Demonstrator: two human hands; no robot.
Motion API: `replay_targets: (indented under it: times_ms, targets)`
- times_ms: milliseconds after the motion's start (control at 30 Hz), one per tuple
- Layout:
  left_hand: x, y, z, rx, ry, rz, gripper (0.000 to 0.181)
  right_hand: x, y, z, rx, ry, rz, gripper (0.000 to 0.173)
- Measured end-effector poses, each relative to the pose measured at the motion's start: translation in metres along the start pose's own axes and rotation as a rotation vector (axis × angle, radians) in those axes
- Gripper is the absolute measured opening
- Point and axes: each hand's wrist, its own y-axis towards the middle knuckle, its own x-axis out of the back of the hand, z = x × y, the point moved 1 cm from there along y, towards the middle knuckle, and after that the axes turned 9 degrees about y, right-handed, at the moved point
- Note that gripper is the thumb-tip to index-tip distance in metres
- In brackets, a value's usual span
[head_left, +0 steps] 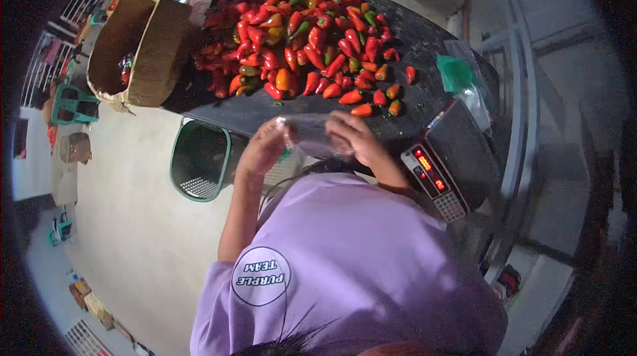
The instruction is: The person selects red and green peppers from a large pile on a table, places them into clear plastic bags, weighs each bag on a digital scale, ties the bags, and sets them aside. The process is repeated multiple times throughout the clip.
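A clear plastic bag [311,129] is stretched between my two hands, just past the near edge of the dark table [298,105]. My left hand [266,144] pinches one end of it. The other end is held by my right hand [354,138], whose fingers are slightly blurred. Beyond the hands lies a large heap of red peppers [316,40], with some orange, yellow and green ones among them. Nothing can be seen inside the bag.
An open cardboard box [161,52] stands left of the peppers. Below the table edge is a green plastic basket [200,159]. At the right, a digital scale [433,172] has a lit red display. A green plastic bag [454,74] lies on the table beyond it.
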Motion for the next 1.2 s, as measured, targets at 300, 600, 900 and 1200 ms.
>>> replay_targets:
  times_ms: [300,600,900,1200]
  targets:
    - [0.03,-0.013,-0.007,0.113,0.105,-0.317,0.023,0.239,0.046,-0.047,0.786,-0.651,-0.892,0.043]
    - [0.048,-0.028,0.004,0.133,0.025,-0.387,0.027,0.248,0.11,0.006,0.256,-0.733,-1.288,0.098]
    - [0.068,-0.077,0.003,0.095,0.014,-0.651,0.027,0.197,0.157,0.013,0.109,-1.119,-1.316,0.061]
    - [0.057,-0.068,0.013,0.099,0.085,-0.521,0.028,0.196,0.145,0.016,0.059,-1.577,-1.053,0.042]
